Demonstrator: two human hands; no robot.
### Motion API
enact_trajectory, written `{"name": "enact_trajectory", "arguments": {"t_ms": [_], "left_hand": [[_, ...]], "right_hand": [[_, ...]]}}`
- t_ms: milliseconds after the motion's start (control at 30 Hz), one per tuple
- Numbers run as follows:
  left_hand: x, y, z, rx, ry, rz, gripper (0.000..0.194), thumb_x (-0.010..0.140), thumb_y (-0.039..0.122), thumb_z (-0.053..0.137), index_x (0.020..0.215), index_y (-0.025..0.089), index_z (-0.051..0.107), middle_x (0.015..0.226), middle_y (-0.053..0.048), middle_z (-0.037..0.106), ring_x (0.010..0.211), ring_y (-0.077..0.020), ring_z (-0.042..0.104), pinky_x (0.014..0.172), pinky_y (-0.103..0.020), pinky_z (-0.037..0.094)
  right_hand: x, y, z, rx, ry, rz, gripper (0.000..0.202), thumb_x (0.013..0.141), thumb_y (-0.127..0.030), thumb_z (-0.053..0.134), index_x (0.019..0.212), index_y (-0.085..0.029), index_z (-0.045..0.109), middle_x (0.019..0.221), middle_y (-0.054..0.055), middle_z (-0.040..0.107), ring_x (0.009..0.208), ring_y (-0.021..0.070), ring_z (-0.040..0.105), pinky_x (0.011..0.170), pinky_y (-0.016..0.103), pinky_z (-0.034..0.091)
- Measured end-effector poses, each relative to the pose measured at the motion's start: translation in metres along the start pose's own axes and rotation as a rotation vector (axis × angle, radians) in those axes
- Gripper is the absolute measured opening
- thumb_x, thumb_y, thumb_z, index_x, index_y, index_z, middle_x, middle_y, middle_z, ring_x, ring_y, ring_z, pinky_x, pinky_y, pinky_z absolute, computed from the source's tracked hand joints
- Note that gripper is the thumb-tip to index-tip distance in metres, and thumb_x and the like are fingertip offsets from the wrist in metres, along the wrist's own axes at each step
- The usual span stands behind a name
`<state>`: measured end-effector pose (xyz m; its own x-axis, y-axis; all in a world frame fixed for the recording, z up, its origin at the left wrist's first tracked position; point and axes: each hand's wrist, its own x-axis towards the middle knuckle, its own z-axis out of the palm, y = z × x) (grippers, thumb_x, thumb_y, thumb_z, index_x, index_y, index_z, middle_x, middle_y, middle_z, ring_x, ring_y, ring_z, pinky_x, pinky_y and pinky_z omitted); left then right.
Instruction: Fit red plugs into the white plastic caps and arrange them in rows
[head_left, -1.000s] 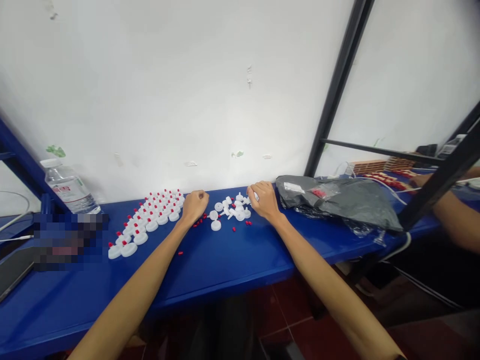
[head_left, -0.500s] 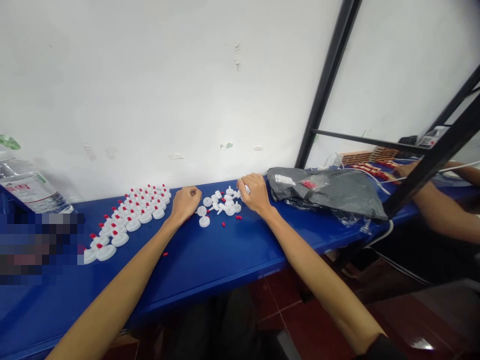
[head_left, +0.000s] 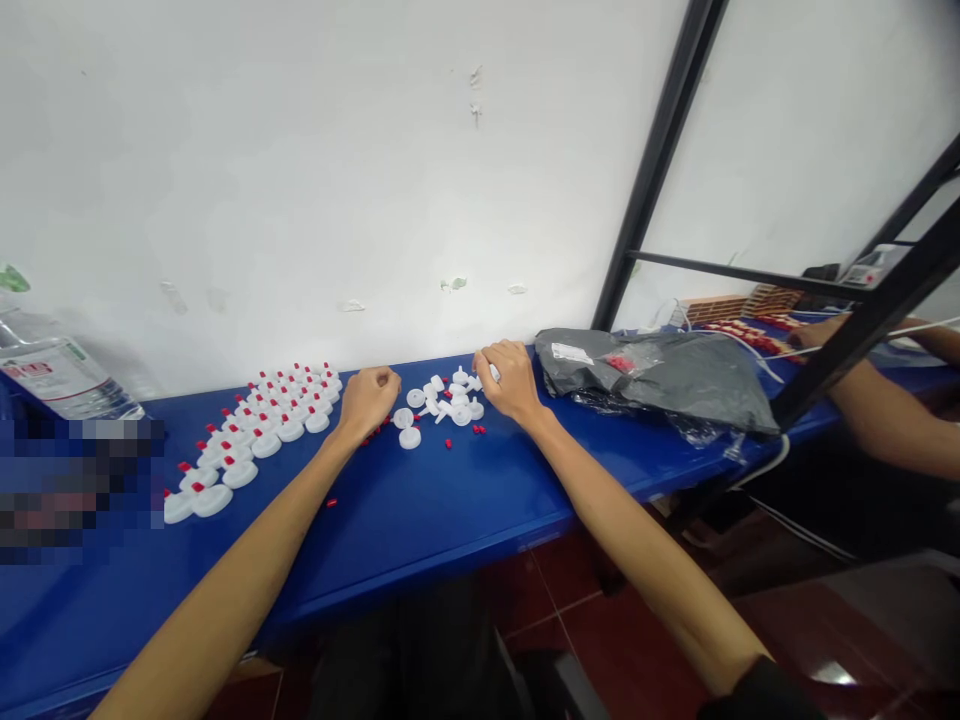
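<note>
My left hand (head_left: 370, 402) rests on the blue table with its fingers curled closed; what they hold, if anything, is hidden. Small red tips lie partly under and beside it. My right hand (head_left: 510, 380) is closed on a white nozzle cap, of which only a bit shows between thumb and fingers. Between the hands lies a loose pile of white nozzle caps (head_left: 460, 413), some upturned. A few red tips (head_left: 448, 444) are scattered in front of the pile. Left of my left hand stand rows of white caps with red tips fitted on their spouts (head_left: 265, 443).
A grey plastic bag (head_left: 675, 385) with a clear packet of red pieces lies at the right. A black metal frame (head_left: 651, 170) rises behind it. A large water bottle (head_left: 71, 375) leans at the far left. Another person's arm (head_left: 885, 410) is beyond the frame, near red and white pieces.
Both hands stay almost in place, closed as before. The view has shifted slightly; the caps and tips on the table look unchanged.
</note>
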<state>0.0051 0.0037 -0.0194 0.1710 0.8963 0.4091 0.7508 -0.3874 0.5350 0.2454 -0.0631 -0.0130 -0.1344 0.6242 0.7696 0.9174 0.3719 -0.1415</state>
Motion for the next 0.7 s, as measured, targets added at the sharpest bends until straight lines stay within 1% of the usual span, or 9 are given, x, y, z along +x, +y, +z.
{"name": "enact_trajectory", "arguments": {"t_ms": [233,467,700], "left_hand": [[-0.0007,0.0021,-0.0001,-0.017,0.0,0.013,0.03,0.08,0.031,0.043,0.062,0.019,0.064,0.053,-0.001,0.057,0.056,-0.0171,0.052,0.055,-0.028,0.028],[-0.0006,0.0011,0.001,-0.032,0.003,0.03,0.03,0.081,0.031,0.044,0.062,0.019,0.064,0.056,-0.001,0.058,0.057,-0.0164,0.053,0.055,-0.028,0.028],[-0.0015,0.0021,-0.0007,-0.041,-0.001,0.034,0.03,0.081,0.031,0.044,0.062,0.018,0.064,0.053,0.0,0.055,0.054,-0.0153,0.051,0.054,-0.028,0.028]], "right_hand": [[-0.0005,-0.0001,0.0029,0.011,0.005,0.001,0.036,0.101,-0.025,0.036,0.073,-0.021,0.057,0.078,0.006,0.066,0.082,0.0218,0.055,0.085,0.037,0.034],[-0.0011,-0.002,0.0048,0.024,-0.002,0.013,0.037,0.102,-0.026,0.034,0.072,-0.021,0.056,0.076,0.005,0.064,0.081,0.0212,0.054,0.085,0.037,0.033],[-0.0004,-0.0033,0.0062,0.062,0.037,-0.013,0.035,0.101,-0.024,0.037,0.07,-0.021,0.054,0.073,0.004,0.063,0.077,0.02,0.054,0.084,0.037,0.034]]}}
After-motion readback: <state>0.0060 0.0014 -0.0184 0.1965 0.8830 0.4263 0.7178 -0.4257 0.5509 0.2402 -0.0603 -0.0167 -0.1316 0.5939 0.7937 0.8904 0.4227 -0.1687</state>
